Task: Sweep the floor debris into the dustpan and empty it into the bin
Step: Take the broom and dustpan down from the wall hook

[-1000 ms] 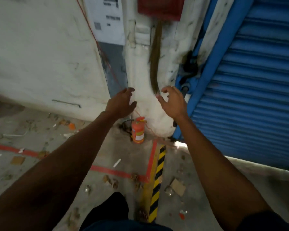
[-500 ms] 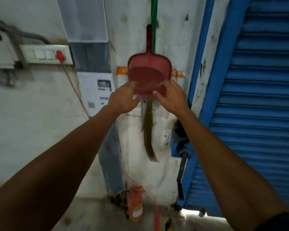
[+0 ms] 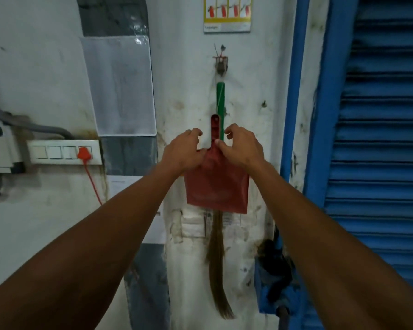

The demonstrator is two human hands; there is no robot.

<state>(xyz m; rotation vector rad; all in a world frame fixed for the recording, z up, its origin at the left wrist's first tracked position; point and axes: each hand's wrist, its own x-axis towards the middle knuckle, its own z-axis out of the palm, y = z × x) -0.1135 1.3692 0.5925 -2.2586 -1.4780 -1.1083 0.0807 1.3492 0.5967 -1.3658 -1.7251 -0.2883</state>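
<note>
Dustpan (image 3: pixel 217 184) hangs flat against the wall, handle up, pan spreading below and between both hands. Right hand (image 3: pixel 242 146) pinches the neck where handle meets pan, thumb on the front, other fingers curled above. Left hand (image 3: pixel 183 152) grips the pan's upper left shoulder, fingers curled, thumb against the red plastic. Both arms reach forward and up, wrists level. Pan is smooth, dull red, trapezoid, with a narrow holed handle. Behind it a broom (image 3: pixel 217 263): green stick above the right hand, brown bristles trailing below the pan. Wall (image 3: pixel 188 91) is white, scuffed. Blue ribbed shutter (image 3: pixel 379 163) right of the right arm.
</note>
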